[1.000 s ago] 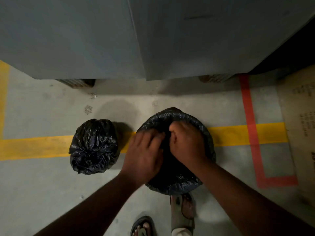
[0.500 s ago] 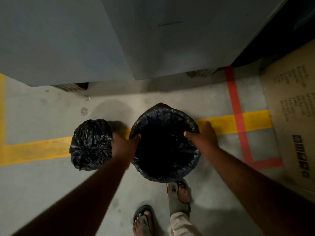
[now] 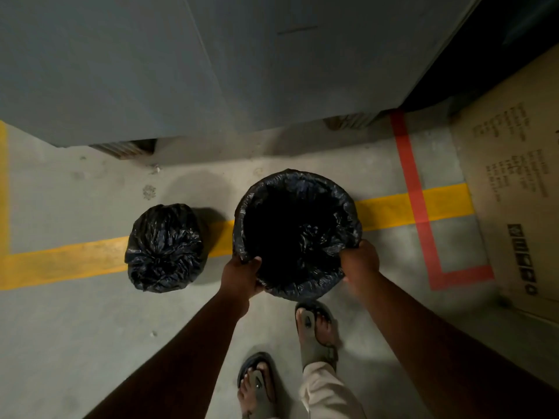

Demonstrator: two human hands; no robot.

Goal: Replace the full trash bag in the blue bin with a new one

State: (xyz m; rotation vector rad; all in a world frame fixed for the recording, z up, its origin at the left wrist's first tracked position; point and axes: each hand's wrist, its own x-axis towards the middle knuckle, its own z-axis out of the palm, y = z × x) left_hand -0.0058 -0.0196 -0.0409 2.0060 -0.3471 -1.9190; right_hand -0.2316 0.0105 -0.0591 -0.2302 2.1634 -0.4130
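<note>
The bin stands on the floor straight ahead, wholly wrapped by a new black trash bag (image 3: pixel 298 182) folded over its rim, so none of its blue shows. The bag's mouth is wide and dark inside. My left hand (image 3: pixel 240 275) grips the bag-covered rim at the near left. My right hand (image 3: pixel 360 260) grips the rim at the near right. The full black trash bag (image 3: pixel 165 247), tied shut at its top, sits on the floor left of the bin, apart from it.
A large grey cabinet (image 3: pixel 211 65) stands just behind the bin. A cardboard box (image 3: pixel 514 192) lies at the right. Yellow floor tape (image 3: pixel 66 261) and red floor tape (image 3: pixel 423 213) cross the concrete. My sandalled feet (image 3: pixel 314 331) are just in front of the bin.
Both hands left the inside of the bag's mouth, spread to the rim's sides, then slid down to the near edge. The bag now lies open over the rim.
</note>
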